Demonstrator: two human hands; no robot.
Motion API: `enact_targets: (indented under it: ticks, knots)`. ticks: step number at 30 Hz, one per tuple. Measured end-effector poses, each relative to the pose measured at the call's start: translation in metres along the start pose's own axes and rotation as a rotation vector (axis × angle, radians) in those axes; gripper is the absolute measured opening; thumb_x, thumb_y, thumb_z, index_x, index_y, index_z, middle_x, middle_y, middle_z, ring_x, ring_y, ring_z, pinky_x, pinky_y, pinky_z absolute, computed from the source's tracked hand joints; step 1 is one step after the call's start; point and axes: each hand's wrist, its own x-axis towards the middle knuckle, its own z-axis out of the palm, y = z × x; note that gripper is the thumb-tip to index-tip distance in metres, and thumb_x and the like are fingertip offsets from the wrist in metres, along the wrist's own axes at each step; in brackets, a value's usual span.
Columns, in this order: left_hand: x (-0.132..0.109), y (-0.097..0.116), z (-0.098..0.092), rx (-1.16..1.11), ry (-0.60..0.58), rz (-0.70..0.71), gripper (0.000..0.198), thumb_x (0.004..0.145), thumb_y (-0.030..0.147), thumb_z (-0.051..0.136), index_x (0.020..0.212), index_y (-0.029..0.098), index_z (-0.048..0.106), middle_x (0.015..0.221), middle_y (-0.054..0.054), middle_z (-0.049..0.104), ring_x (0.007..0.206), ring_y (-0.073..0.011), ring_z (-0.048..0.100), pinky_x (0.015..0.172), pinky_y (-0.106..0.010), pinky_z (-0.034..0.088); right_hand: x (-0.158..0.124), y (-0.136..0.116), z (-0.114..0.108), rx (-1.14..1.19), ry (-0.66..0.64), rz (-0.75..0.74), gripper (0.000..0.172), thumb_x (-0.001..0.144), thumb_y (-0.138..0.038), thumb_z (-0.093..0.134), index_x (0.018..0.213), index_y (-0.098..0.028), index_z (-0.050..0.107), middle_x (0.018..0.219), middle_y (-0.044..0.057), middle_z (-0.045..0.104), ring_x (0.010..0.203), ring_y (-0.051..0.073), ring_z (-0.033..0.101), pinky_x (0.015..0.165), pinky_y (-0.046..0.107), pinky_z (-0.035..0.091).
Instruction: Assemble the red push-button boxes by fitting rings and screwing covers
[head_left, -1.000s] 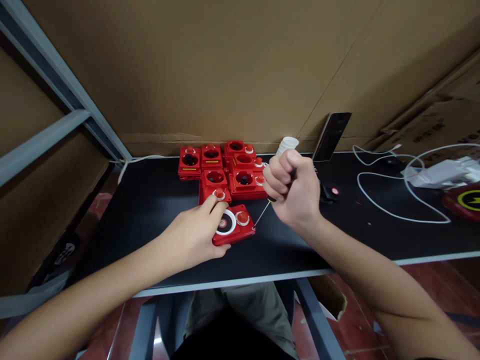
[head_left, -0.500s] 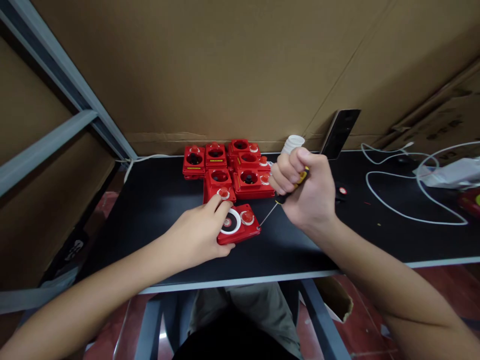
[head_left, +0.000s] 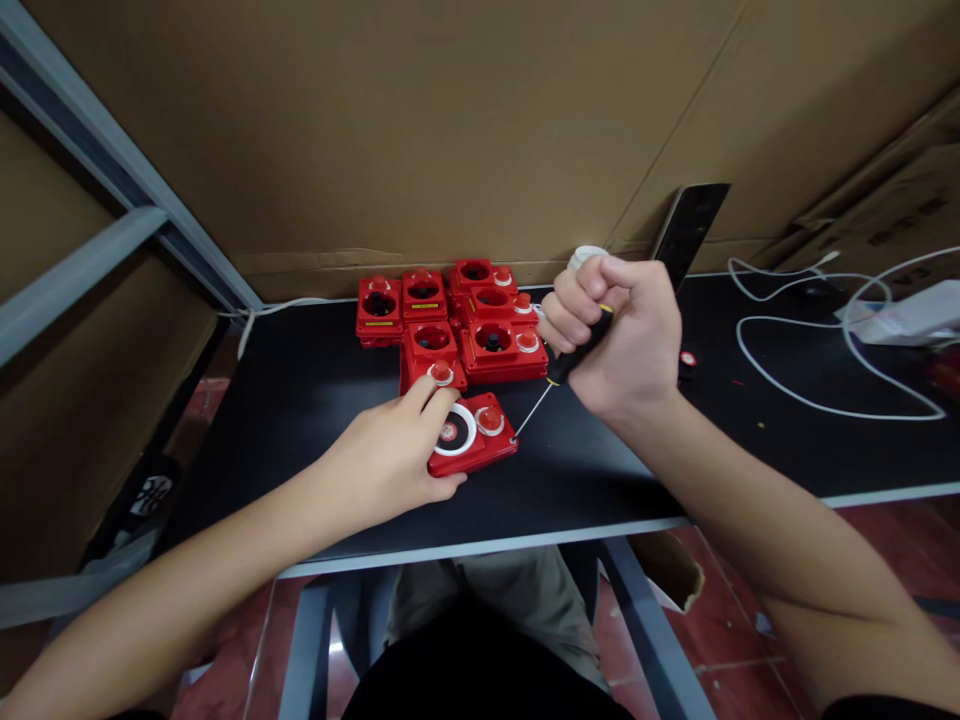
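My left hand grips the left end of a red device with a white ring around a black disc and a small red dome. Wrapped round a black and yellow screwdriver is my right hand. The screwdriver slants down to the left, its tip at the right corner of the device. Just behind, several similar red units stand grouped together, their round openings facing up.
A dark phone leans on the cardboard wall at the back, near a white cylinder. White cables loop across the black tabletop at right. A metal frame rises at left.
The view has shifted slightly, so the table items appear a little higher. The screwdriver handle has turned in my right hand; its tip stays at the same corner. My left hand keeps its hold.
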Motion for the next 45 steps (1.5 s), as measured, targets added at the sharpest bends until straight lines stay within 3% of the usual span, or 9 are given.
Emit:
enact_targets:
  ticks: [6,13,16,23,28,32,36,40,45]
  knots:
    - [0.000,-0.002,0.000,-0.011,0.031,0.023,0.075,0.090,0.038,0.093,0.153,0.018,0.059,0.158,-0.020,0.065,0.112,-0.0394,0.086,0.094,-0.049,0.072,-0.002,-0.012,-0.003,0.062,-0.581,0.132,0.069,0.105,-0.072,0.072,0.063,-0.025,0.044,0.045,-0.011,0.027,0.032,0.008,0.025,0.036,0.024,0.034]
    - [0.000,-0.001,0.000,-0.007,0.027,0.009,0.077,0.090,0.040,0.093,0.155,0.016,0.059,0.156,-0.020,0.066,0.113,-0.0396,0.085,0.095,-0.049,0.072,-0.017,-0.007,0.028,-0.092,0.073,-0.108,0.063,0.088,-0.056,0.094,0.067,-0.024,0.042,0.065,-0.006,0.040,0.052,0.010,0.039,0.047,0.026,0.042]
    - [0.001,-0.001,0.001,-0.005,0.017,0.001,0.079,0.090,0.041,0.094,0.156,0.017,0.058,0.157,-0.019,0.065,0.114,-0.0398,0.085,0.096,-0.049,0.071,-0.028,-0.012,0.031,-0.092,0.122,-0.171,0.060,0.095,-0.040,0.086,0.064,-0.023,0.037,0.059,-0.007,0.031,0.047,0.009,0.030,0.041,0.024,0.029]
    - [0.000,-0.004,0.004,-0.024,0.044,0.025,0.079,0.088,0.038,0.094,0.154,0.019,0.056,0.165,-0.019,0.062,0.120,-0.0392,0.084,0.100,-0.047,0.070,-0.001,-0.023,0.023,0.090,-0.993,0.144,0.055,0.117,-0.034,0.060,0.067,-0.023,0.040,0.051,-0.011,0.027,0.041,0.005,0.024,0.044,0.022,0.023]
    - [-0.002,-0.001,0.008,-0.034,0.062,-0.009,0.077,0.089,0.039,0.093,0.154,0.019,0.057,0.158,-0.018,0.066,0.115,-0.0399,0.085,0.096,-0.048,0.071,0.015,-0.008,0.032,-0.311,-0.485,0.087,0.044,0.111,-0.037,0.073,0.074,-0.020,0.059,0.062,-0.004,0.055,0.056,0.009,0.057,0.061,0.024,0.047]
    - [-0.003,0.002,0.011,-0.047,0.107,-0.031,0.078,0.086,0.038,0.095,0.152,0.018,0.059,0.154,-0.018,0.067,0.114,-0.0398,0.085,0.096,-0.049,0.072,0.003,0.006,0.044,-0.230,-0.084,-0.004,0.036,0.103,-0.025,0.076,0.076,-0.023,0.053,0.066,-0.006,0.052,0.057,0.010,0.048,0.057,0.023,0.045]
    - [-0.002,-0.002,0.012,-0.036,0.097,-0.004,0.079,0.087,0.040,0.095,0.152,0.017,0.058,0.157,-0.018,0.065,0.114,-0.0406,0.085,0.094,-0.050,0.072,0.002,0.000,0.039,0.114,-0.504,0.135,0.055,0.109,-0.029,0.073,0.066,-0.023,0.038,0.057,-0.009,0.032,0.046,0.007,0.024,0.043,0.022,0.024]
    - [-0.002,-0.006,0.012,-0.051,0.109,0.016,0.084,0.086,0.040,0.096,0.155,0.019,0.054,0.164,-0.020,0.062,0.121,-0.0416,0.083,0.097,-0.050,0.071,0.015,-0.018,0.023,0.169,-1.025,0.322,0.062,0.113,-0.044,0.069,0.062,-0.024,0.042,0.048,-0.009,0.030,0.040,0.007,0.028,0.043,0.024,0.030]
    - [-0.002,-0.007,0.009,-0.052,0.090,0.004,0.079,0.085,0.040,0.097,0.151,0.019,0.057,0.157,-0.018,0.066,0.120,-0.0413,0.084,0.096,-0.049,0.071,0.013,-0.007,0.029,0.088,-0.692,0.206,0.052,0.111,-0.042,0.074,0.069,-0.021,0.052,0.053,-0.009,0.039,0.042,0.007,0.032,0.045,0.025,0.032]
